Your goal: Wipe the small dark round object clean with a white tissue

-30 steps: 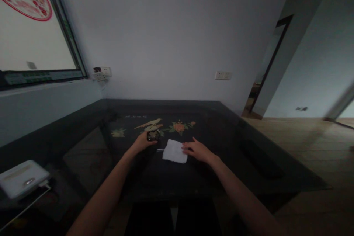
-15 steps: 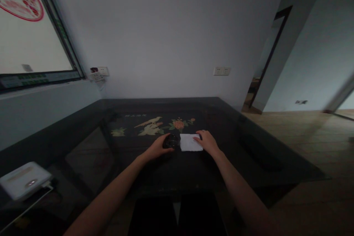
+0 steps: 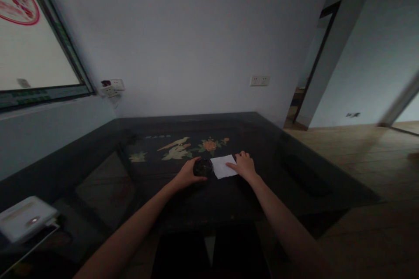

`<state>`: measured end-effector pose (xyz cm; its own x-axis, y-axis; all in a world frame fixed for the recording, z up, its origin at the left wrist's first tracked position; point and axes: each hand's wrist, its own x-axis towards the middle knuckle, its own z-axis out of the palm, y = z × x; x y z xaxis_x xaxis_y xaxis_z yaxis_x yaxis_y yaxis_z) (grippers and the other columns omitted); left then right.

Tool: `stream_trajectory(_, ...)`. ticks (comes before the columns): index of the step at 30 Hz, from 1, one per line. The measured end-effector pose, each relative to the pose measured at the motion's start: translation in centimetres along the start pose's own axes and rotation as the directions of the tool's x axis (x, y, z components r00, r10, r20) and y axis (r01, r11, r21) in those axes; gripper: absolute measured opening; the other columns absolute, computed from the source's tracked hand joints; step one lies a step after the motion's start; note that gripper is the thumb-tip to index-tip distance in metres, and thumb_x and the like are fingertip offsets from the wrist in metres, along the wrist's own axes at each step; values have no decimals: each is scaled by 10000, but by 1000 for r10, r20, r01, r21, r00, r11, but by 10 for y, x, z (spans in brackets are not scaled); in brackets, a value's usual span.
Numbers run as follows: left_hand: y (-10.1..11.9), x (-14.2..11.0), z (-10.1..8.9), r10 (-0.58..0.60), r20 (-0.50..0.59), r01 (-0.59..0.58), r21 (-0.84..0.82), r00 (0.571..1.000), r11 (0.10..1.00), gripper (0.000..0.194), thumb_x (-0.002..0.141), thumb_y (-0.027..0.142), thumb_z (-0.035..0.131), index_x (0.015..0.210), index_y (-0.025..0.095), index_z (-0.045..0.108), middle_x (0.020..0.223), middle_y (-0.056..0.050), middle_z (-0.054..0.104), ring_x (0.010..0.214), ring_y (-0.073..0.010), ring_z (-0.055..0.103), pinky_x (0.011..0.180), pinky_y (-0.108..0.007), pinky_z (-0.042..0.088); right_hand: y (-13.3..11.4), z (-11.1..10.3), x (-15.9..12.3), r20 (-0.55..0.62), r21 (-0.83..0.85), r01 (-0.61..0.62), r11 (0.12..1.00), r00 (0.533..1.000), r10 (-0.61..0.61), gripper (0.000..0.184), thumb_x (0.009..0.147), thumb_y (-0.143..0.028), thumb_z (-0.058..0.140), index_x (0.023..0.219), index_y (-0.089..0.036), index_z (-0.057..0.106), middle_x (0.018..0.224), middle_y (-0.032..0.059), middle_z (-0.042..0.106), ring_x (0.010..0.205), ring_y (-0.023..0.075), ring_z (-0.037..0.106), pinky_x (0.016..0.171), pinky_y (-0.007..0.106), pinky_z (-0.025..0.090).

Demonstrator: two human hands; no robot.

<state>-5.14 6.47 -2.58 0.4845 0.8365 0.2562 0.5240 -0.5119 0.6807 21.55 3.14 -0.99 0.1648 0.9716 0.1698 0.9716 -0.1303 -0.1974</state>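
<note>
My left hand [image 3: 188, 173] is wrapped around a small dark round object [image 3: 202, 168] that rests on the black glass table [image 3: 294, 183]. Directly to its right lies a folded white cloth [image 3: 222, 166]. On the cloth's right edge rests my right hand [image 3: 244, 166], fingers curled and pressing it down. The dark object touches the cloth's left edge. A painted bird and flower design [image 3: 186, 148] shows through the glass just beyond both hands.
A white box [image 3: 24, 222] with a cable sits at the table's near left corner. Wall sockets [image 3: 110, 87] are mounted left of the table and a socket plate [image 3: 259, 80] on the back wall. A doorway [image 3: 310, 65] and tiled floor lie to the right.
My left hand carried the dark object rightward and nearer, up against the cloth. My right hand and the cloth shifted right and slightly away. The view also tilted down a little.
</note>
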Motion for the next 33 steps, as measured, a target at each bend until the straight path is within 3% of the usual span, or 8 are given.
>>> stream_trajectory(6, -1, 1, 5, -4, -66, 8, 67, 998, 998, 858, 509, 460, 829, 1252, 139, 545, 1221, -197, 591, 1151, -373, 539, 991, -504, 402, 0, 4, 4, 81, 75, -36, 997, 996, 30, 594, 701, -579, 681, 1098, -146, 596, 1246, 211, 535, 1161, 360, 492, 884, 484, 406)
stream_trajectory(10, 2, -1, 5, -23, -74, 21, -33, 997, 999, 797, 497, 431, 842, 1201, 174, 571, 1183, -168, 616, 1131, -364, 557, 994, -502, 403, -1, 9, 9, 131, 289, 29, 957, 989, -70, 359, 681, -388, 718, 966, -180, 647, 1053, 120, 649, 1014, 298, 593, 815, 399, 447)
stream_trajectory(14, 5, 1, 4, -12, -87, -4, -180, 996, 984, 820, 490, 351, 857, 1217, 169, 524, 1216, -164, 593, 1163, -336, 544, 1031, -492, 384, -5, 11, 12, -7, 635, 110, 765, 991, -137, 214, 729, -257, 570, 913, -164, 626, 850, 39, 689, 792, 201, 632, 708, 300, 483)
stream_trajectory(18, 17, 12, 2, 12, -144, -74, -435, 990, 898, 863, 489, 241, 850, 1245, 174, 441, 1269, -162, 535, 1153, -306, 559, 1012, -481, 423, -17, -2, 16, -170, 856, 151, 495, 985, -7, 387, 752, -298, 513, 1098, -139, 580, 1007, 86, 711, 866, 215, 664, 750, 322, 525)
stream_trajectory(21, 35, 21, 5, 28, -162, -125, -635, 986, 763, 868, 532, 202, 819, 1273, 224, 369, 1299, -133, 504, 1123, -288, 581, 932, -451, 496, -32, -18, 18, -292, 892, 216, 398, 946, 140, 442, 766, -391, 527, 1081, -95, 617, 1088, 157, 699, 975, 273, 660, 841, 369, 514)
stream_trajectory(25, 49, 27, 18, -70, -275, -166, -744, 959, 648, 934, 513, 162, 827, 1289, 252, 316, 1266, -114, 533, 1198, -299, 534, 946, -438, 495, -51, -24, 14, -400, 866, 283, 413, 887, 230, 439, 822, -446, 479, 996, -91, 669, 1015, 174, 721, 962, 297, 667, 852, 382, 507)
stream_trajectory(28, 44, 24, 27, -158, -277, -147, -818, 948, 556, 952, 510, 148, 830, 1298, 269, 310, 1263, -104, 544, 1145, -282, 578, 952, -442, 487, -57, -13, 9, -459, 796, 376, 475, 886, 68, 360, 842, -387, 466, 1006, -147, 678, 1014, 124, 726, 943, 263, 670, 860, 366, 504)
stream_trajectory(33, 31, 19, 23, -258, -67, 33, -931, 964, 364, 1030, 521, 174, 851, 1339, 299, 238, 1170, -97, 598, 902, -219, 682, 881, -427, 511, -58, -3, 5, -431, 766, 400, 503, 901, -60, 328, 851, -369, 466, 982, -163, 686, 976, 103, 729, 935, 251, 669, 873, 364, 497)
